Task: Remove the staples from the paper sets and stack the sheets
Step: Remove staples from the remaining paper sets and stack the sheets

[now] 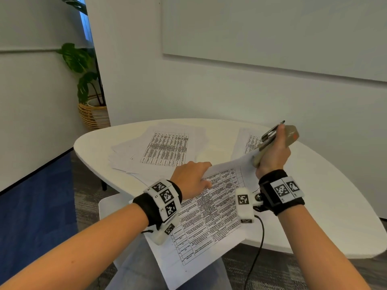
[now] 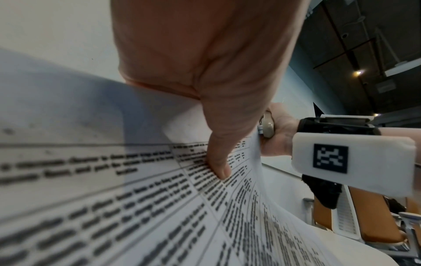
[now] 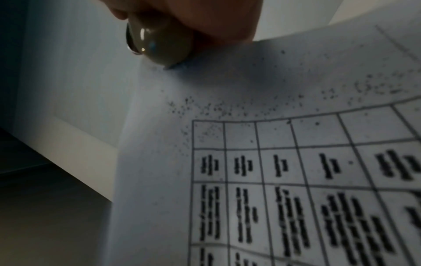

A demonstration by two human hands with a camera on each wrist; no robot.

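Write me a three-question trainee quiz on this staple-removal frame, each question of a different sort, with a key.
1. True or false: the right hand holds the beige stapler at the raised far corner of the paper set.
2. What does the left hand do? A) presses on the paper set, thumb on the printed table; B) lifts a sheet off the loose pile; C) rests on the bare table.
3. Fill in: the loose pile lies on the table's far ____ side in the head view.

Key: 1 true; 2 A; 3 left.
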